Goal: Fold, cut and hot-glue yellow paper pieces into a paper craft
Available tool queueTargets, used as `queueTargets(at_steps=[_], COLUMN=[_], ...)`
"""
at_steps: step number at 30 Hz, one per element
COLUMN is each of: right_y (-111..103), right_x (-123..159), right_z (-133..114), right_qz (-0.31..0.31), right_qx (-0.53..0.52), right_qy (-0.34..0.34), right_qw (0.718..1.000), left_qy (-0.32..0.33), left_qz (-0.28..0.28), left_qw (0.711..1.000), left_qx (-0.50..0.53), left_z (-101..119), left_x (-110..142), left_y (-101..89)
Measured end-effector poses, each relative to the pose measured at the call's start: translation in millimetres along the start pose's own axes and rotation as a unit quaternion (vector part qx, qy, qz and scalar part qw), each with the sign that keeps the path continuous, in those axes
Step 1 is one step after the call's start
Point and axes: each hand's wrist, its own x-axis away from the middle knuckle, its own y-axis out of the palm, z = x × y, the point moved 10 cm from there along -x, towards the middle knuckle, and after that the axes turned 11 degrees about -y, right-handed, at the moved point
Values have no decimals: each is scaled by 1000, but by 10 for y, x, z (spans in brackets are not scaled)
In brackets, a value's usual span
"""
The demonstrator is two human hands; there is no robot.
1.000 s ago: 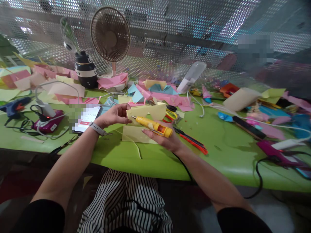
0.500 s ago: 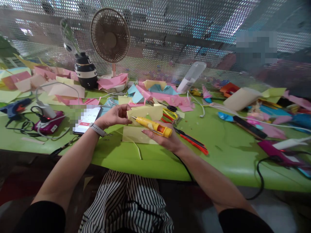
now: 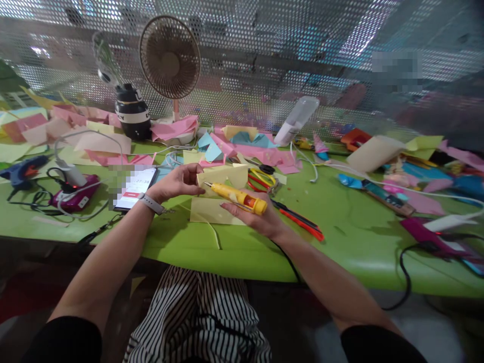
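My left hand (image 3: 183, 181) pinches the left end of a pale yellow paper strip (image 3: 236, 174), which stands raised above the table. In my right hand (image 3: 260, 217) is a yellow hot glue gun (image 3: 236, 195), slim like a pen. Its metal nozzle points left, close to my left fingertips and in front of the strip; contact cannot be made out. A second yellow paper piece (image 3: 206, 209) lies flat beneath, partly under my right fingers. A thin pale strip (image 3: 215, 236) rests in front of it.
Scissors (image 3: 266, 169), red-and-yellow-handled pliers (image 3: 260, 181) and a red-black cutter (image 3: 302, 224) lie behind and right of my right hand. A phone (image 3: 132, 194), a purple power strip (image 3: 81, 196) and a blue glue gun (image 3: 24, 169) are left. A fan (image 3: 170, 58) stands behind.
The raised paper strip has tilted a little and its right end has shifted slightly left. Both hands keep nearly the same place and hold.
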Motion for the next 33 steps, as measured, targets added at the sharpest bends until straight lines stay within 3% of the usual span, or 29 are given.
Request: queueTargets(at_steps=[33], right_y=[-28], right_x=[5], right_z=[-44], right_qz=[-5], right_qx=[43], right_qy=[-13], right_qw=[999], left_qy=[-6], left_qz=[3], left_qw=[1000], left_qx=[-3], left_z=[2], left_x=[1], left_y=[12])
